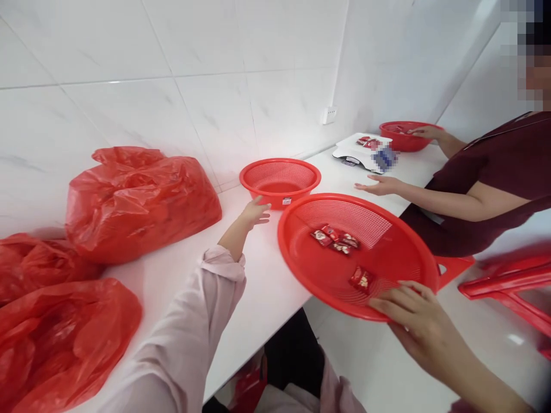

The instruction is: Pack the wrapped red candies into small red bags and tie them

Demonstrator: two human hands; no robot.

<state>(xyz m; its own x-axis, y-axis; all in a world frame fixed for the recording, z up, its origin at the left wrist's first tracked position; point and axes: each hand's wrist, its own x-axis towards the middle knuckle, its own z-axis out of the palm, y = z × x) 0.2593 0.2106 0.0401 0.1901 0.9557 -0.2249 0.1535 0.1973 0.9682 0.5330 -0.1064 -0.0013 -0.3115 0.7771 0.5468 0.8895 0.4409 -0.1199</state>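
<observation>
My right hand [415,321] grips the near rim of a large red mesh basket [387,252], which juts over the table's edge. Several small red candy packets [336,238] lie in it, one packet [362,279] apart near my fingers. My left hand [255,213] reaches out with fingers spread, touching the near rim of a smaller red basket [279,180] that looks empty. My left sleeve is pale pink.
Three stuffed red plastic bags [138,198] sit on the white table [181,281] at left. A co-worker in maroon sits at right, one hand [381,184] flat on the table, the other in a far red basket [404,136]. A white scale [359,150] holds packets. Red stools [508,284] stand at right.
</observation>
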